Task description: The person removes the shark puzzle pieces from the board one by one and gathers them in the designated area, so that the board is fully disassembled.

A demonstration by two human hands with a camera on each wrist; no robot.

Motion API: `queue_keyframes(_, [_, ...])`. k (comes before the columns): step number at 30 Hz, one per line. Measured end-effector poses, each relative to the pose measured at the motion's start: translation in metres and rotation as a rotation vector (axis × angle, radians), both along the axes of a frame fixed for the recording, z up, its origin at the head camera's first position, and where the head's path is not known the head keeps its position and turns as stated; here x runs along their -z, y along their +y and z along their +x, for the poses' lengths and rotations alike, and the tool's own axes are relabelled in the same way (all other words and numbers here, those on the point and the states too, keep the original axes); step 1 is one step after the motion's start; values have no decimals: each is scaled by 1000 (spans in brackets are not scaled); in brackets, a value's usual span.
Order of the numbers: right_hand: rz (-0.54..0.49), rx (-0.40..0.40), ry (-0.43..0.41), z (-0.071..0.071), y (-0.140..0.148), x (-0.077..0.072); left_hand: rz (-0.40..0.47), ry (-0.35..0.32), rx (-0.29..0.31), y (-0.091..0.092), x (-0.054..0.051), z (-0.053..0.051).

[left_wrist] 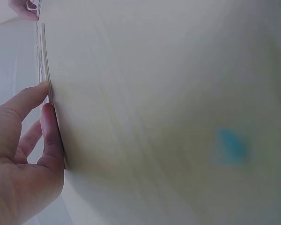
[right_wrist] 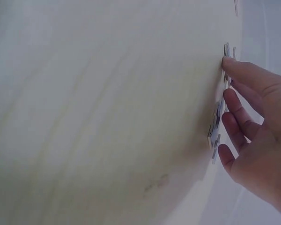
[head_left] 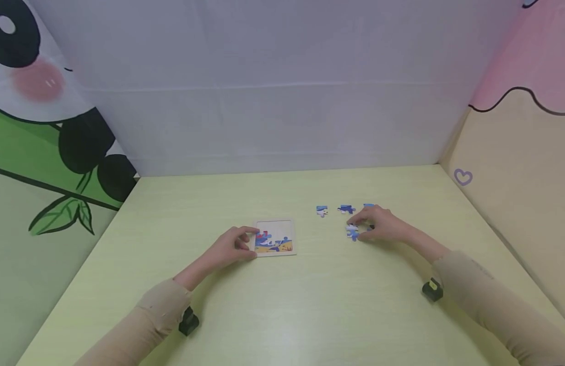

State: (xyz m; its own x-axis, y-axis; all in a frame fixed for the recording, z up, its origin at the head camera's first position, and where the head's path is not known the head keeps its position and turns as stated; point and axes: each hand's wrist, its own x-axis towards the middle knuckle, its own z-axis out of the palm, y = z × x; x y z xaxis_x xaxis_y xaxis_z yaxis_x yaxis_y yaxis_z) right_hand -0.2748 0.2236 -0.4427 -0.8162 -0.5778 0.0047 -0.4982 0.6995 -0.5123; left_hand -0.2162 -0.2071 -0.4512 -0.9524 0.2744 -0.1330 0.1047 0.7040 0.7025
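- Pale table [head_left: 282, 305]: it carries everything you are working with, its far edge running behind the loose pieces
- Puzzle tray [head_left: 280, 227]: it lies flat about midway between the table's left and right edges; the lower part is filled with a blue, white and yellow picture, a bit of red rising at the left, while much of the upper part shows bare backing – roughly half done, I'd judge
- Your left hand [head_left: 229, 246]: thumb and forefinger grip the tray along its left edge, the thumb at its near left corner
- Your right hand [head_left: 385, 223]: thumb and forefinger pinch a light-blue piece [head_left: 352, 232] to the right of the tray; whether it is off the table I cannot tell
- Loose pieces: nearer the table's far edge lie a blue-and-white piece [head_left: 322, 211], a dark-blue piece [head_left: 346, 209] and a blue piece [head_left: 368, 205] partly behind your fingers; a dark piece [head_left: 371, 227] shows under your hand – with the pinched one, at least five left to place
- Writing: you have no brand, label or lettering that can be read in any view
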Motion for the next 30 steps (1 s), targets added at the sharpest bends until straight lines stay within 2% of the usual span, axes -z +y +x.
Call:
queue_keyframes(19, [15,-11,-21,-4,1,-1,-8,-11,4,1,1,-2])
queue_keyframes(30, [48,21,-45,-4,0,-1,7,-14,0,1,1,-2])
